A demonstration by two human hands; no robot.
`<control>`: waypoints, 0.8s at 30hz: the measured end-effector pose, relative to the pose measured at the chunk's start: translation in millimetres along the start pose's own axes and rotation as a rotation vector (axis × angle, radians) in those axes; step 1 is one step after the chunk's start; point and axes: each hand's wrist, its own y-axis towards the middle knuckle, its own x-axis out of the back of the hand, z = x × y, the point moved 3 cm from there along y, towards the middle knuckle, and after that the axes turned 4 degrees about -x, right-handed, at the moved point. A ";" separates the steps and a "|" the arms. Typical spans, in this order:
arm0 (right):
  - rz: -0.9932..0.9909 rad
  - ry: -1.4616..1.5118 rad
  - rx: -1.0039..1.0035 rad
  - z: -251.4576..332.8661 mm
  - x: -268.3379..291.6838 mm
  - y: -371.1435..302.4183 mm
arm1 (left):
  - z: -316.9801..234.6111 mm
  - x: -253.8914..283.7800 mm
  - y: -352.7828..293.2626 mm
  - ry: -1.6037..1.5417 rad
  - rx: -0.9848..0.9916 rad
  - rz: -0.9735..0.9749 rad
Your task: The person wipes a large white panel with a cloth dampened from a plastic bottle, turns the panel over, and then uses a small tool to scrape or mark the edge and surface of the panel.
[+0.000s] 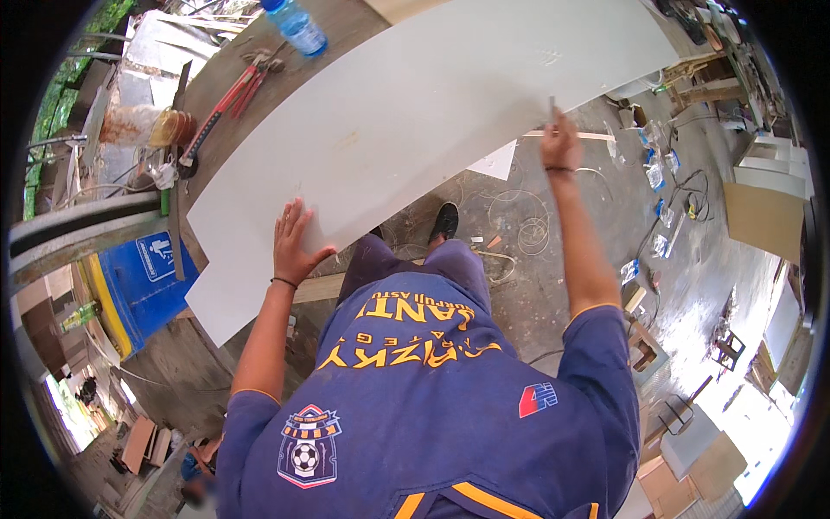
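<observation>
A large white sheet panel lies across the workbench in front of me. My left hand presses flat on the panel near its close edge, fingers spread and thumb out to the side. At the panel's right-hand near edge, my right hand is closed around a slim grey tool, whose upper end sticks up past the fingers. Motion blur and the fingers hide most of that tool, so its exact kind is unclear.
Red-handled pliers, a hammer and a blue-capped water bottle rest beyond the panel on the left. A blue bin stands at left. Cables and blue-and-white wrappers litter the floor at right.
</observation>
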 end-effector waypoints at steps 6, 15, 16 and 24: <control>-0.244 0.036 0.200 96.2 0.5 -75.9 | 112.2 26.3 -32.6 0.057 0.042 -0.126; 0.248 0.525 0.284 309.9 30.7 -191.3 | 152.4 44.5 -41.7 0.192 0.111 -0.095; 0.301 0.350 0.153 269.6 17.2 -185.5 | 151.8 47.6 -40.8 0.175 0.111 -0.094; -0.032 -0.121 -0.016 200.7 13.0 -134.2 | 148.1 51.1 -37.7 0.146 0.084 -0.116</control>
